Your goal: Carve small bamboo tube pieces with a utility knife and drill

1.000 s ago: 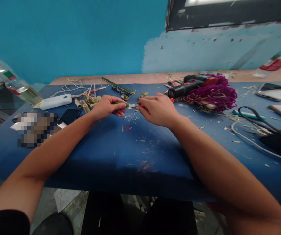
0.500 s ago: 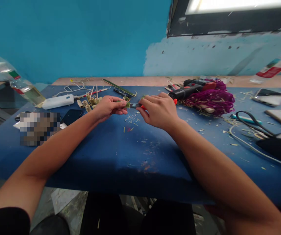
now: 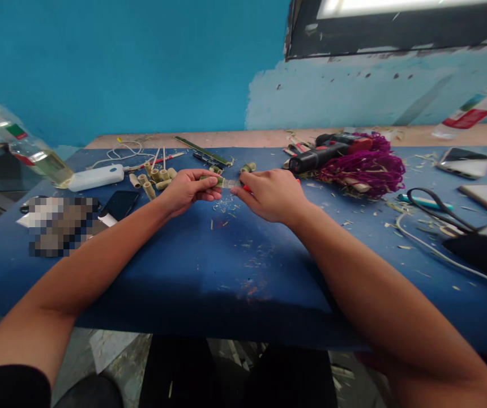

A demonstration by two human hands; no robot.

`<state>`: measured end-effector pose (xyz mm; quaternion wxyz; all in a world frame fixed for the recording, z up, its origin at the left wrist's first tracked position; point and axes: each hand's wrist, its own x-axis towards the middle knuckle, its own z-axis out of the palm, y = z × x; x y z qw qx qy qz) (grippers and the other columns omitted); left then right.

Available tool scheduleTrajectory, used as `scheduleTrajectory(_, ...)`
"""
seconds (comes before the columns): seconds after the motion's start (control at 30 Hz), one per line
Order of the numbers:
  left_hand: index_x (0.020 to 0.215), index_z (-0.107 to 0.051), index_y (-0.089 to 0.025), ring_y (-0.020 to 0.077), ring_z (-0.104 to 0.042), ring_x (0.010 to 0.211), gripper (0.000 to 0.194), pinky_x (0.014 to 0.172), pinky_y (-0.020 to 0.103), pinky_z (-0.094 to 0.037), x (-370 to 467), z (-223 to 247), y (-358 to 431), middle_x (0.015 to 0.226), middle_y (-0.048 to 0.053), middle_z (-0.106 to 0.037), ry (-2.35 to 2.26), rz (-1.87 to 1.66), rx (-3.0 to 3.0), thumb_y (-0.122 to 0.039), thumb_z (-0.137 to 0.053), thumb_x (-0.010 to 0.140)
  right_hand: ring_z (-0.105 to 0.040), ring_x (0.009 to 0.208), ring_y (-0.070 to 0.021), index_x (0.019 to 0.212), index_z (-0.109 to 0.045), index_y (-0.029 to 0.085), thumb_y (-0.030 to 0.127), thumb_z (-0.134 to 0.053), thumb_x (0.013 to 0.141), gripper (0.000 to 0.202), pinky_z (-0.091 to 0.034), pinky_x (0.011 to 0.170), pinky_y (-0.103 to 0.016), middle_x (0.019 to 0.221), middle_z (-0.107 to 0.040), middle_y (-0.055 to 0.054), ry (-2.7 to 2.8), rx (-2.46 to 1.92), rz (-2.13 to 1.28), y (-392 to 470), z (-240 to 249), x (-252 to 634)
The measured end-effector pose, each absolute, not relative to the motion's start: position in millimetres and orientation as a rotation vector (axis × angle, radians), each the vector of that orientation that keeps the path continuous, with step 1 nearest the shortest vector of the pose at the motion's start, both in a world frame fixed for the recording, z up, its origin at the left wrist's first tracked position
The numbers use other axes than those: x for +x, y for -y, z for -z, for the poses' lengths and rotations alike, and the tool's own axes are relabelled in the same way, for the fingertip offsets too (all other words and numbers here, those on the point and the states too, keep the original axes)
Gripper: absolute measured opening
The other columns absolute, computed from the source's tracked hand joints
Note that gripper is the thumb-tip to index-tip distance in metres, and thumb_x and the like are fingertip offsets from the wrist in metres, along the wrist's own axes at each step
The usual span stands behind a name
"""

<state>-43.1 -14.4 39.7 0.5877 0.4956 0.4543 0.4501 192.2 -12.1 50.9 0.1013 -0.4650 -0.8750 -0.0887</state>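
Observation:
My left hand (image 3: 191, 191) pinches a short green bamboo piece (image 3: 213, 181) over the middle of the blue table. Closed around a red-handled knife (image 3: 247, 188) is my right hand (image 3: 272, 194); the knife's blade (image 3: 230, 184) points left and meets the right end of the bamboo piece. Pale shavings (image 3: 226, 205) lie on the table just below both hands. Another short bamboo piece (image 3: 248, 167) rests beyond my right hand. To the left of my left hand sit several cut bamboo tubes (image 3: 149, 190).
A black and red power drill (image 3: 314, 160) lies by purple netting (image 3: 364, 170) at the right. Phones, cables and a bottle (image 3: 470, 113) are further right. At left are a white device (image 3: 97, 178), a dark phone (image 3: 120, 204) and a tilted bottle (image 3: 35, 156).
My right hand has shifted slightly left and down, uncovering the bamboo piece beyond it. The blade looks paler now. The whole view has moved slightly.

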Motion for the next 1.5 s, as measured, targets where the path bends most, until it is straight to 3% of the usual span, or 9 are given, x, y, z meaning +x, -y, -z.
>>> scheduleTrajectory(0.13,0.102,-0.084,-0.010,0.0148,-0.082,0.071,0.020,0.072,0.023,-0.068,-48.5,-40.8,13.8,0.079,0.006,-0.083,-1.060,-1.034,1.326,-0.019,-0.093,0.087,-0.066,0.080,-0.0261,0.112,-0.074,0.022,0.058,-0.036,0.117,0.053,-0.022,0.067,-0.037,0.097,-0.079,-0.012,2.665,-1.454,0.156,15.5,-57.0,189.7)
scheduleTrajectory(0.3,0.106,-0.086,-0.011,0.0181,-0.084,0.077,0.034,0.077,0.028,-0.071,-55.0,-44.9,14.9,0.089,0.009,-0.086,-1.077,-0.961,1.516,-0.030,-0.098,0.080,-0.061,0.078,-0.0229,0.092,-0.065,0.022,0.055,-0.038,0.118,0.050,-0.026,0.069,-0.036,0.087,-0.072,-0.008,2.696,-1.337,-0.081,9.4,-56.5,192.7)
scheduleTrajectory(0.47,0.105,-0.085,-0.010,0.0192,-0.084,0.074,0.039,0.072,0.028,-0.071,-52.4,-45.6,19.6,0.086,0.009,-0.085,-1.057,-0.984,1.592,-0.036,-0.098,0.080,-0.053,0.072,-0.0173,0.074,-0.049,0.024,0.050,-0.042,0.115,0.049,-0.036,0.073,-0.034,0.075,-0.060,-0.002,2.640,-1.134,-0.570,3.4,-59.5,199.9)
scheduleTrajectory(0.7,0.108,-0.085,-0.010,0.0201,-0.084,0.073,0.040,0.069,0.027,-0.069,-47.1,-51.7,29.6,0.086,0.009,-0.084,-1.103,-1.048,1.614,-0.041,-0.095,0.083,-0.040,0.062,-0.0138,0.072,-0.043,0.025,0.061,-0.043,0.112,0.054,-0.039,0.066,-0.033,0.068,-0.046,0.002,2.408,-1.097,-1.167,0.9,-60.0,203.3)
scheduleTrajectory(0.83,0.107,-0.084,-0.011,0.0190,-0.082,0.070,0.036,0.066,0.026,-0.067,-47.7,-52.5,26.1,0.081,0.007,-0.083,-1.134,-1.042,1.577,-0.040,-0.094,0.086,-0.049,0.070,-0.0170,0.075,-0.048,0.025,0.057,-0.044,0.113,0.050,-0.037,0.070,-0.034,0.072,-0.055,-0.001,2.492,-1.155,-0.741,3.5,-60.0,199.1)
scheduleTrajectory(0.93,0.091,-0.081,-0.012,0.0168,-0.079,0.063,0.033,0.059,0.023,-0.061,-49.1,-50.3,19.6,0.075,0.007,-0.080,-1.165,-1.017,1.488,-0.044,-0.091,0.090,-0.057,0.076,-0.0208,0.083,-0.059,0.024,0.053,-0.052,0.111,0.041,-0.031,0.070,-0.035,0.079,-0.067,-0.004,2.502,-1.316,-0.236,6.4,-57.1,195.2)
scheduleTrajectory(1.07,0.069,-0.071,-0.014,0.0123,-0.071,0.052,0.051,0.050,0.020,-0.052,-48.3,-48.0,15.6,0.064,0.008,-0.075,-1.190,-0.933,1.383,-0.054,-0.085,0.097,-0.065,0.084,-0.0233,0.099,-0.072,0.023,0.050,-0.058,0.108,0.032,-0.028,0.071,-0.035,0.100,-0.079,-0.008,2.511,-1.289,0.119,6.3,-50.5,195.6)
scheduleTrajectory(1.33,0.069,-0.070,-0.013,0.0060,-0.057,0.044,0.051,0.043,0.016,-0.043,-38.7,-50.7,19.1,0.060,0.005,-0.070,-1.226,-0.927,1.088,-0.046,-0.073,0.109,-0.065,0.085,-0.0233,0.103,-0.079,0.023,0.047,-0.048,0.113,0.041,-0.032,0.077,-0.039,0.103,-0.079,-0.010,2.465,-1.151,0.379,12.2,-52.3,198.1)
scheduleTrajectory(1.5,0.090,-0.079,-0.012,0.0073,-0.069,0.056,0.018,0.058,0.016,-0.056,-42.6,-43.7,18.0,0.074,0.005,-0.079,-1.097,-0.979,1.206,-0.027,-0.087,0.097,-0.061,0.077,-0.0227,0.108,-0.078,0.023,0.051,-0.043,0.114,0.046,-0.024,0.069,-0.037,0.102,-0.079,-0.009,2.559,-1.393,0.269,17.8,-58.9,193.5)
